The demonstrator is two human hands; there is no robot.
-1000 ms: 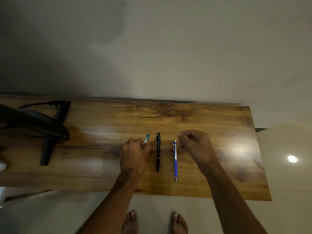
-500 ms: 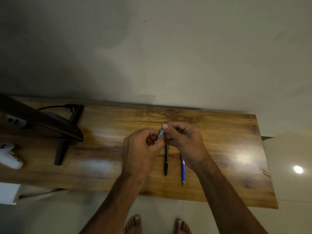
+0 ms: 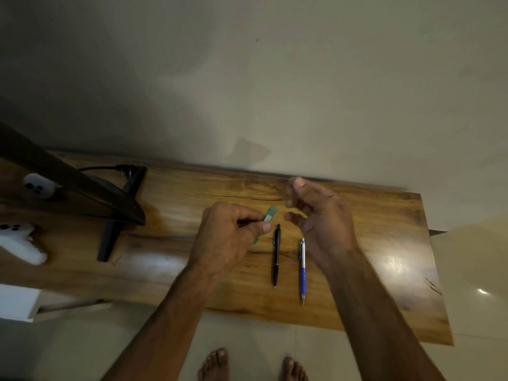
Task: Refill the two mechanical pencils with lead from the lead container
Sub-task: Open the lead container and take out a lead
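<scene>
Item 1: L hand [image 3: 228,237], left of black pencil [image 3: 276,254], pinches the tilted lead container [image 3: 268,215].
Item 2: black pencil, flat on table [image 3: 165,284].
Item 3: blue pencil [image 3: 302,270], just right of it, parallel.
Item 4: R hand [image 3: 321,224], right of black pencil, fingers loosely curled; holding anything: can't tell.
Change: R hand was at container tip 0.5 s ago, now apart. Cap prob. off; pencils not yet refilled.

Lead container [image 3: 268,218] label too small, blurred; no legible text
</scene>
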